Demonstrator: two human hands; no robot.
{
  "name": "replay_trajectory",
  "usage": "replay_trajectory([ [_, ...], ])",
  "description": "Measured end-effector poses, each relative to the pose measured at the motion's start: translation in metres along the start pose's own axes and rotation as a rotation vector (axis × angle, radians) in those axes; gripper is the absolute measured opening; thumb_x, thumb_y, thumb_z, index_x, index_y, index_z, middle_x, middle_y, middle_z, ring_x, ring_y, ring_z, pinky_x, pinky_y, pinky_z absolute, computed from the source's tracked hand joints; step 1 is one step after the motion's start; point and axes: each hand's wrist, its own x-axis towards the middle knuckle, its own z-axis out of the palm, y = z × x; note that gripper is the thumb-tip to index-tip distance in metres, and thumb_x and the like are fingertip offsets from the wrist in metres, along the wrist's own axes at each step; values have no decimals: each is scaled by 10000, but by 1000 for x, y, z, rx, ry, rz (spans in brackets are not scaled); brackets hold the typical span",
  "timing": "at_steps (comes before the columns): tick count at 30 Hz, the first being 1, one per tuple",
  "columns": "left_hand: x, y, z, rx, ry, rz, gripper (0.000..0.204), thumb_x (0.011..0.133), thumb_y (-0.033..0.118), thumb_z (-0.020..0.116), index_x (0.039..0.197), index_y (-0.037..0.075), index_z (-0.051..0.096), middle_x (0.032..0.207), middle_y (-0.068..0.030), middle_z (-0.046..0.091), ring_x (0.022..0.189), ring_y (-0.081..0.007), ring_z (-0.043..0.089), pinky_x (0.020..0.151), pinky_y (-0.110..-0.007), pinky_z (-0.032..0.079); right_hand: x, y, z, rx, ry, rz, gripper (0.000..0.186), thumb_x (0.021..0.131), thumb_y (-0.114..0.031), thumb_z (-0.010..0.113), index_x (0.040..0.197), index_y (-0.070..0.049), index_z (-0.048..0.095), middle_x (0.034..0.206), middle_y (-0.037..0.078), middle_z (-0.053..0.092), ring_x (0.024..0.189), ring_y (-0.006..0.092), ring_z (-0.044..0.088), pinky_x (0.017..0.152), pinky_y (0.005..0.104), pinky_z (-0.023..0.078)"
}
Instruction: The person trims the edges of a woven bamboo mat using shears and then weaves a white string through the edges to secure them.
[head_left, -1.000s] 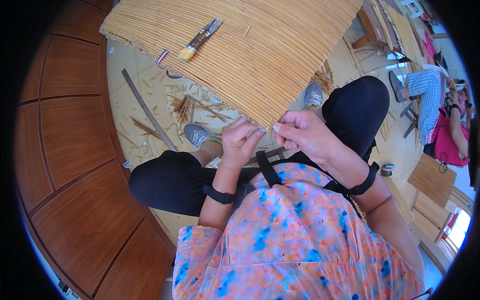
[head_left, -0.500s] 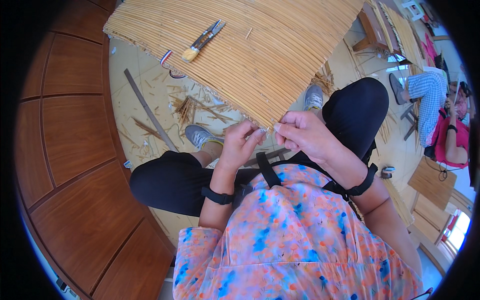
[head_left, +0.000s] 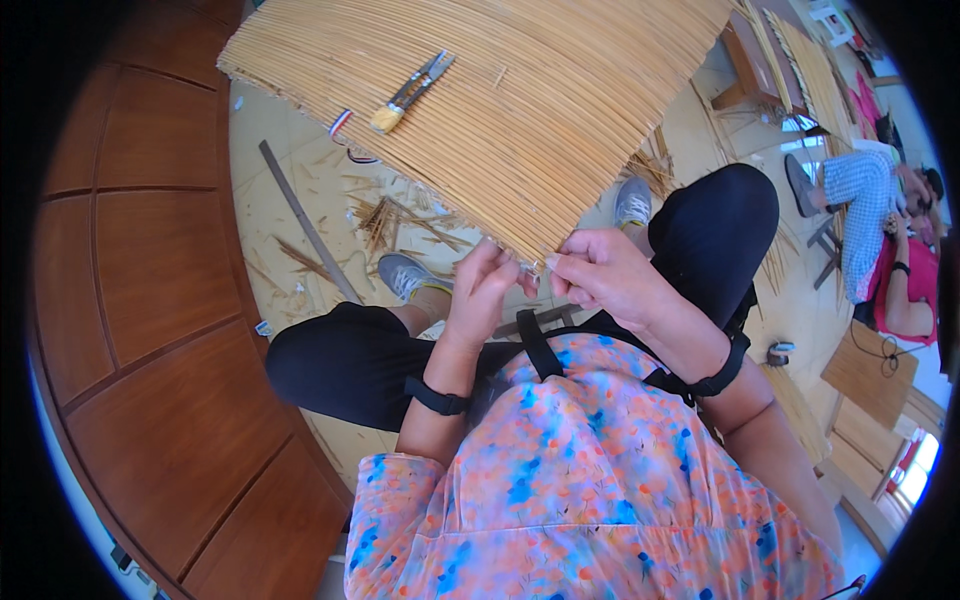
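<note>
A large mat of thin bamboo strips [head_left: 520, 110] stretches away from my lap. My left hand [head_left: 487, 290] and my right hand [head_left: 600, 275] meet at its near edge, both pinching strip ends there, fingers closed. What lies between the fingertips is too small to make out. On top of the mat lie a pair of metal pliers [head_left: 422, 78] and a small brush with a pale handle [head_left: 385, 118].
Bamboo scraps [head_left: 385, 215] and a long flat stick [head_left: 305, 225] litter the tiled floor by my grey shoes [head_left: 405, 275]. A wooden panelled wall [head_left: 150, 300] curves along the left. Other people [head_left: 880, 230] sit at the right beside more mats and a low wooden table [head_left: 865, 375].
Both hands stay at the mat's near edge with only slight finger movement. The mat and tools have not moved.
</note>
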Motion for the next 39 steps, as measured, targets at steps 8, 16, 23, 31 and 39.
replay_trajectory([
  [8,11,22,13,212,88,-203,325,843,305,597,985,14,567,701,10,519,583,-53,462,477,-204,369,4,8,-2,-29,74,-54,158,873,-150,563,832,2,551,675,31,545,507,56,427,426,195,318],
  [16,9,27,20,508,73,-81,394,872,384,539,932,-2,591,699,-4,543,574,-60,463,486,-214,357,6,10,-2,21,49,-44,150,880,-134,551,827,5,548,678,35,547,497,56,419,420,189,309],
  [23,9,21,20,463,84,-97,384,887,389,515,894,10,575,644,1,515,502,-57,430,431,-207,331,4,10,-2,-2,42,-51,140,893,-143,521,906,-11,565,683,17,528,489,42,378,418,179,267],
  [31,9,19,17,533,50,-111,366,903,339,496,931,-9,606,669,-34,556,616,-113,505,556,-275,416,3,7,-1,-5,57,-52,157,882,-145,546,821,-1,560,666,33,550,498,57,425,421,189,312],
  [39,8,16,20,538,83,-75,347,900,303,503,988,-22,589,801,-86,607,740,-149,546,687,-306,457,2,6,2,21,56,-64,134,881,-122,534,847,6,553,671,40,545,481,54,402,409,191,284],
])
